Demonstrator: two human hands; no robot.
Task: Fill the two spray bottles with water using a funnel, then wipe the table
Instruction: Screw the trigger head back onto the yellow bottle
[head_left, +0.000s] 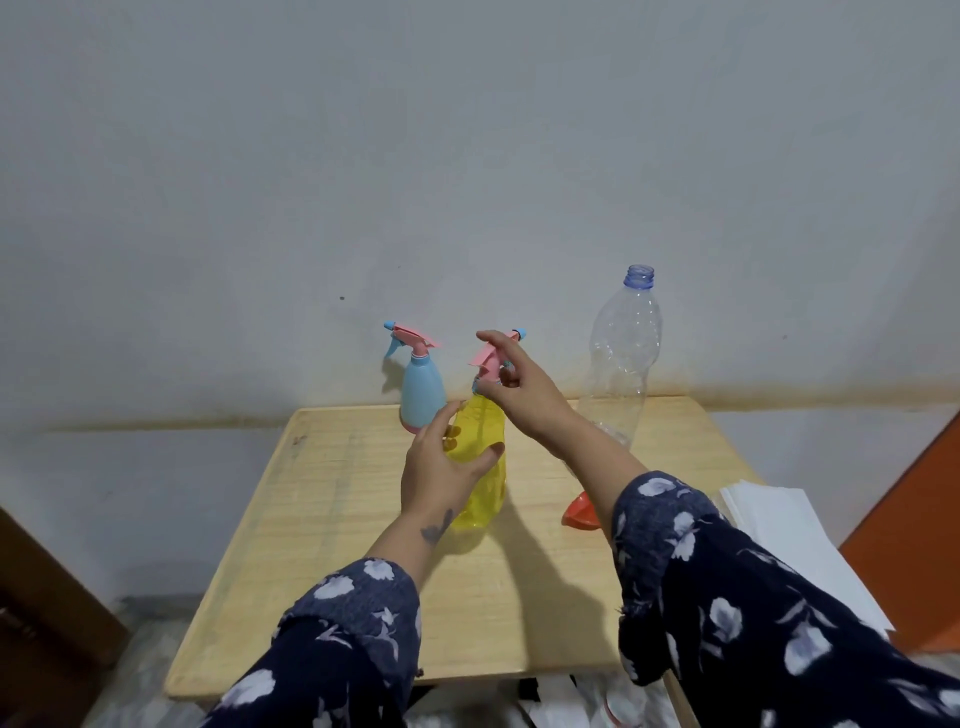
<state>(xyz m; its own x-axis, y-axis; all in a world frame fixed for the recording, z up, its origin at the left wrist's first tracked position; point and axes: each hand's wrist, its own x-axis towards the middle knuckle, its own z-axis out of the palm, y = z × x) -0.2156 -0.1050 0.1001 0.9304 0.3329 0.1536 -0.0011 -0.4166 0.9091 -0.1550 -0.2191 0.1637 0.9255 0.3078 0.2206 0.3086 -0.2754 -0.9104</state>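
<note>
A yellow spray bottle (480, 488) stands near the middle of the wooden table (332, 519). My left hand (441, 467) grips its body from the left side. My right hand (511, 384) holds the pink spray head (485, 361) at the bottle's neck, fingers curled round it. A blue spray bottle (422, 392) with a pink and blue head stands behind it at the table's far edge. An orange funnel (582, 512) lies on the table, partly hidden by my right forearm. A clear plastic bottle (621, 358), uncapped, stands at the far right.
A stack of white paper sheets (779, 525) lies at the table's right edge. The wall rises right behind the table. A brown piece of furniture (47, 597) is at the lower left and an orange surface (914, 525) at the right.
</note>
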